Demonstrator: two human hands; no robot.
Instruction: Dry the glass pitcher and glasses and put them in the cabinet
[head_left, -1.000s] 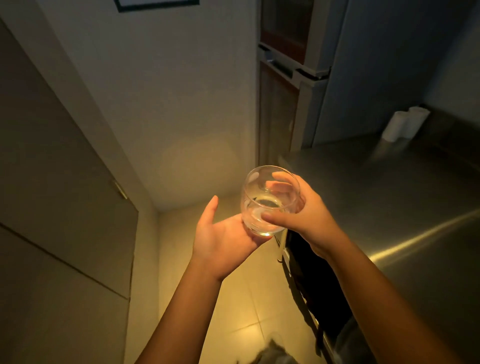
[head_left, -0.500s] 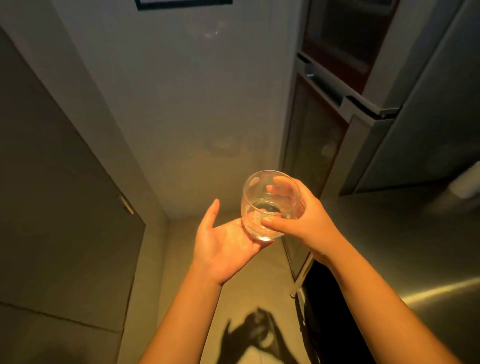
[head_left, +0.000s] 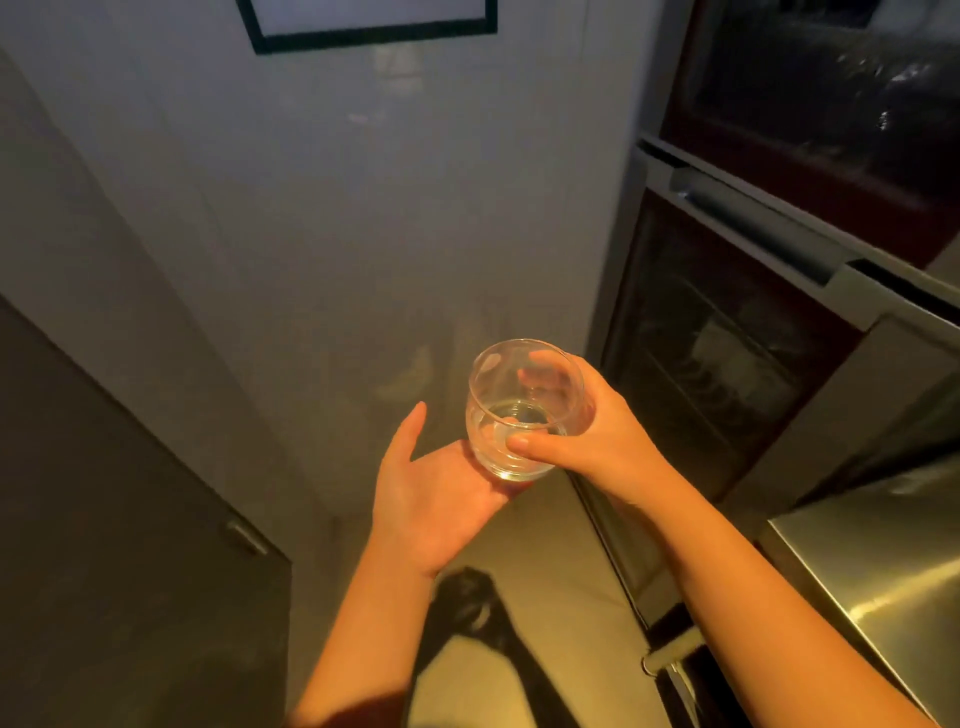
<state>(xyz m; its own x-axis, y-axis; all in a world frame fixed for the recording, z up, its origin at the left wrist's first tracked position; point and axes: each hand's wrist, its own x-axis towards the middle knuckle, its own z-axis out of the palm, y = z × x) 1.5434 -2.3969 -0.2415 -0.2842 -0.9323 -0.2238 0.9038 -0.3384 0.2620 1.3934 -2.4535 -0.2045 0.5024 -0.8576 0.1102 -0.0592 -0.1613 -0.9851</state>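
Left hand (head_left: 436, 501) fingertips hidden beneath the glass (head_left: 522, 415)

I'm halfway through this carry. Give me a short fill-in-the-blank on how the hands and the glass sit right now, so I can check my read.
1. The right hand grips a clear round stemless glass whose mouth faces ____.
2. The left hand, fingers straight, lies ____ the glass's base.
3. The shiny steel counter is on the ____ side of the view.

Missing words: up; under; right.
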